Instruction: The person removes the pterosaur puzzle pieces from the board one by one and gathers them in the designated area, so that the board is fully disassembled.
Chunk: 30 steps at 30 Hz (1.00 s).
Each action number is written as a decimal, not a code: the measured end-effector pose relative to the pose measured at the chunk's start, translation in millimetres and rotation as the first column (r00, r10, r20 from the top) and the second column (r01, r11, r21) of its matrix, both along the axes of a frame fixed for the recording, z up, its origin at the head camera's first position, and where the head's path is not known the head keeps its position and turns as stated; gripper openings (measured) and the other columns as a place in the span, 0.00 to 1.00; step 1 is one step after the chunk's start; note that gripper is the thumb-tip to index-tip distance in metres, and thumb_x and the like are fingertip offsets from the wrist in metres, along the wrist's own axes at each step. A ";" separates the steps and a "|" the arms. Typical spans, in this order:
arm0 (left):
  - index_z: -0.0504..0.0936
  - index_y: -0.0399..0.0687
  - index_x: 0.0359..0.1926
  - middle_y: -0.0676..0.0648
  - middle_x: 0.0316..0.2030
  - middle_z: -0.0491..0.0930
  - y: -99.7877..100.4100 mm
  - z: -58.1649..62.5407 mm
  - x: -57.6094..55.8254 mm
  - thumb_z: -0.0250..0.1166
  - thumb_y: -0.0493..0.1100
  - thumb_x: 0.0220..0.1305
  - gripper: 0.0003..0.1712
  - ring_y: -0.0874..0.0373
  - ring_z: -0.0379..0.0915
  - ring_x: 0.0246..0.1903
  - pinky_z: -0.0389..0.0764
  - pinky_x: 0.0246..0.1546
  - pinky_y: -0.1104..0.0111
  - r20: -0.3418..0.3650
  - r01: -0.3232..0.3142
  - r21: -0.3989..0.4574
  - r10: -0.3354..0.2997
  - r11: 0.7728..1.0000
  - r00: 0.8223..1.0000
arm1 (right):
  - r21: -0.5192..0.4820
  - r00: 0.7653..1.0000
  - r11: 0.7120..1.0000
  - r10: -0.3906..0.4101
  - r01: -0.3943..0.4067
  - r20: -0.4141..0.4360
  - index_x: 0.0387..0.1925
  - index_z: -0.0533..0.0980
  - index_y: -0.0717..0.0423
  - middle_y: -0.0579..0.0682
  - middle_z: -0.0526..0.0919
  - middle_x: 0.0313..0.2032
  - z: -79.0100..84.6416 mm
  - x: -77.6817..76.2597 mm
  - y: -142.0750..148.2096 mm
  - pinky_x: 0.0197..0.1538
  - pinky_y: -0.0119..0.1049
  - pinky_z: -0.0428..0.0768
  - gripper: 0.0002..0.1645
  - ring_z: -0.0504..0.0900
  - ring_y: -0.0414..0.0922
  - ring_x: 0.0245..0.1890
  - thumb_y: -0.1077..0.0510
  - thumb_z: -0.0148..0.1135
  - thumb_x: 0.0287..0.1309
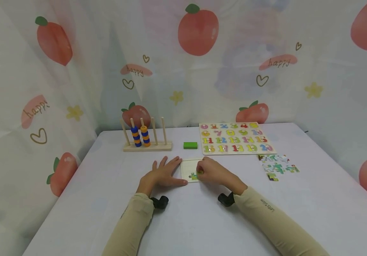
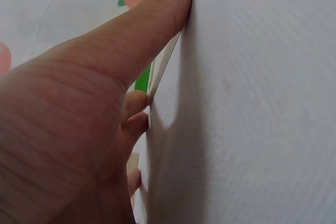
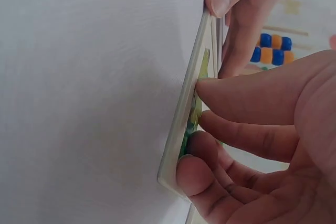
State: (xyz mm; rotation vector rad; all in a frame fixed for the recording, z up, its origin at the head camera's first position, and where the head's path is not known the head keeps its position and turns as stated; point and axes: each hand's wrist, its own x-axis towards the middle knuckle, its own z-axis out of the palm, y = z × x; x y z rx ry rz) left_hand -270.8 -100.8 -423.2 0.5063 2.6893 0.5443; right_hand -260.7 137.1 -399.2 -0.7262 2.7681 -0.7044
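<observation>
A small pale wooden puzzle tray [image 1: 188, 165] lies flat in the middle of the table. My left hand [image 1: 164, 173] rests along its left side, fingers spread, with the thumb on the near left corner. A green puzzle piece [image 1: 193, 176] sits inside the tray near its front edge. Over the tray's right part, my right hand [image 1: 214, 172] has its fingers curled and pinches another green and yellow puzzle piece [image 3: 195, 115] down at the tray surface. That piece is mostly hidden by the fingertips in the head view.
Loose puzzle pieces [image 1: 278, 168] lie to the right. Behind the tray are a green block [image 1: 190, 145] and a number board [image 1: 234, 137]. A peg stand [image 1: 148, 148] with blue and orange rings [image 1: 136, 137] stands at the back left, before a printed curtain [image 1: 170, 81].
</observation>
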 end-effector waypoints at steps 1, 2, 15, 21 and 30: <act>0.55 0.58 0.87 0.52 0.86 0.47 0.0 0.3 0.1 0.68 0.74 0.65 0.59 0.39 0.30 0.84 0.29 0.77 0.33 0.000 -0.002 0.000 0.002 1.000 1.000 | 0.006 1.000 1.000 -0.003 0.003 -0.001 0.40 0.84 0.62 0.49 0.78 0.36 0.0 0.3 -0.6 0.47 0.42 0.81 0.04 0.74 0.46 0.38 0.66 0.70 0.64; 0.55 0.58 0.87 0.52 0.86 0.47 0.0 0.5 0.1 0.68 0.74 0.65 0.59 0.39 0.30 0.84 0.29 0.77 0.33 0.000 -0.004 -0.001 0.004 1.000 1.000 | 0.011 1.000 1.000 -0.006 0.006 -0.003 0.40 0.84 0.62 0.49 0.78 0.37 0.0 0.6 -1.1 0.47 0.42 0.81 0.04 0.74 0.46 0.39 0.66 0.71 0.64; 0.55 0.57 0.87 0.52 0.86 0.47 0.0 -0.4 1.3 0.68 0.73 0.65 0.59 0.39 0.29 0.84 0.28 0.77 0.33 0.003 0.005 0.001 -0.005 1.000 1.000 | -0.049 1.000 0.999 -0.007 0.007 -0.007 0.41 0.77 0.56 0.48 0.77 0.37 0.0 6.0 1.6 0.44 0.41 0.78 0.10 0.74 0.46 0.38 0.67 0.70 0.63; 0.55 0.57 0.87 0.52 0.86 0.47 0.7 1.4 1.9 0.68 0.73 0.65 0.59 0.39 0.30 0.84 0.28 0.77 0.34 0.002 0.000 0.000 0.000 1.000 1.000 | -0.133 0.999 0.990 0.033 -0.037 -0.030 0.37 0.76 0.54 0.44 0.79 0.33 -0.4 8.7 7.7 0.40 0.39 0.76 0.10 0.75 0.43 0.34 0.69 0.68 0.64; 0.54 0.58 0.87 0.53 0.86 0.46 0.7 -1.3 0.4 0.67 0.74 0.65 0.59 0.40 0.29 0.84 0.29 0.77 0.34 -0.005 0.004 -0.025 -0.004 1.000 1.000 | -0.208 0.999 0.978 0.020 -0.026 -0.031 0.36 0.77 0.55 0.44 0.81 0.32 -0.4 10.5 14.3 0.40 0.36 0.78 0.08 0.77 0.42 0.35 0.68 0.69 0.69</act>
